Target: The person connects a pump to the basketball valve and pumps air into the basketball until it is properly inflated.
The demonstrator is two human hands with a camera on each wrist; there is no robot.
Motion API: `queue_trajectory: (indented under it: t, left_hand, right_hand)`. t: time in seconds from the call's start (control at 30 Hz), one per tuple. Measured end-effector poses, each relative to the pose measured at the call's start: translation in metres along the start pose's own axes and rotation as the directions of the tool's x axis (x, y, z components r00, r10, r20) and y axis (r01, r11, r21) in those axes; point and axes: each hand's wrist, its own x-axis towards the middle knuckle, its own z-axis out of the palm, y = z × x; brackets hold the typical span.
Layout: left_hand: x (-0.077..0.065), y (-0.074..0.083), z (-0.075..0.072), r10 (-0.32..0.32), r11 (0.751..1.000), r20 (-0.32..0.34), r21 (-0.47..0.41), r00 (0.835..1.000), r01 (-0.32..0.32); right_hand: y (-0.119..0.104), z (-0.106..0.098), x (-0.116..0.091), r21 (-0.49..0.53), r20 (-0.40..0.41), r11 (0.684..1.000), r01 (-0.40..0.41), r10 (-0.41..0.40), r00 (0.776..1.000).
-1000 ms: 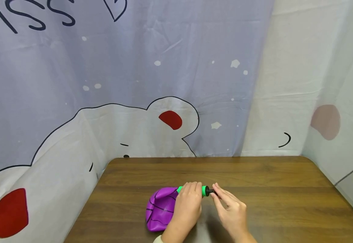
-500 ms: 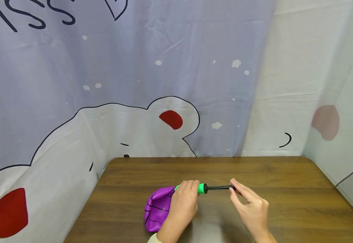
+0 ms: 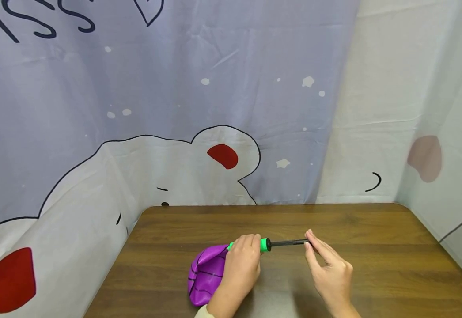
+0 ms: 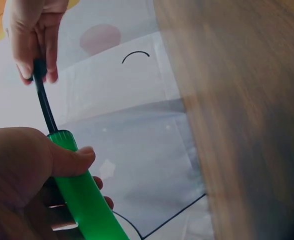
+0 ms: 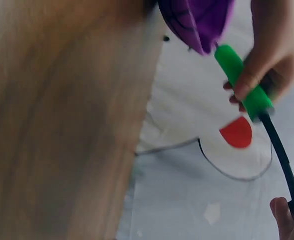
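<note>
My left hand (image 3: 242, 265) grips the green barrel of a hand pump (image 4: 89, 200), thumb laid along it and fingers wrapped round. The pump's nozzle end points left, into a slack purple ball (image 3: 207, 276) with black lines, partly hidden behind that hand. From the barrel's right end the black rod stands far out. My right hand (image 3: 330, 274) pinches the black handle at the rod's end between thumb and fingertips. In the right wrist view the purple ball (image 5: 199, 20) hangs at the nozzle, dented and underfilled.
Below the hands lies a brown wooden table (image 3: 394, 265). A printed curtain (image 3: 155, 88) hangs behind it and round both sides, with cartoon shapes and red patches.
My right hand has moved to the right, drawing the black rod far out of the green barrel. My left hand and the ball have shifted slightly left.
</note>
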Motion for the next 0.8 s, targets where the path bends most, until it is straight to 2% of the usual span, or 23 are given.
queue_trajectory:
  t: [0.13,0.37,0.57,0.67,0.8]
  left_hand:
    - [-0.001,0.002,-0.001,0.02,0.999,0.001,0.037,1.0,-0.02]
    - [-0.002,0.011,-0.005,0.06,0.996,0.05,0.056,0.997,-0.063]
    - [-0.002,0.008,-0.006,0.071,0.997,0.056,0.014,0.996,-0.072]
    - [-0.001,0.007,-0.005,0.061,0.998,0.065,-0.03,0.996,-0.059]
    - [-0.002,0.004,-0.005,0.028,0.999,0.084,-0.041,0.996,-0.025]
  right_hand:
    - [-0.004,0.014,-0.014,0.033,0.016,0.999,0.044,-0.044,0.999]
    - [-0.014,0.03,-0.029,0.098,0.109,0.993,0.067,-0.078,0.991]
    - [-0.013,0.026,-0.026,0.102,0.128,0.991,0.084,-0.097,0.987]
    - [-0.01,0.021,-0.019,0.077,0.112,0.991,0.106,-0.115,0.987]
    - [-0.008,0.011,-0.007,0.043,0.068,0.992,0.122,-0.125,0.99]
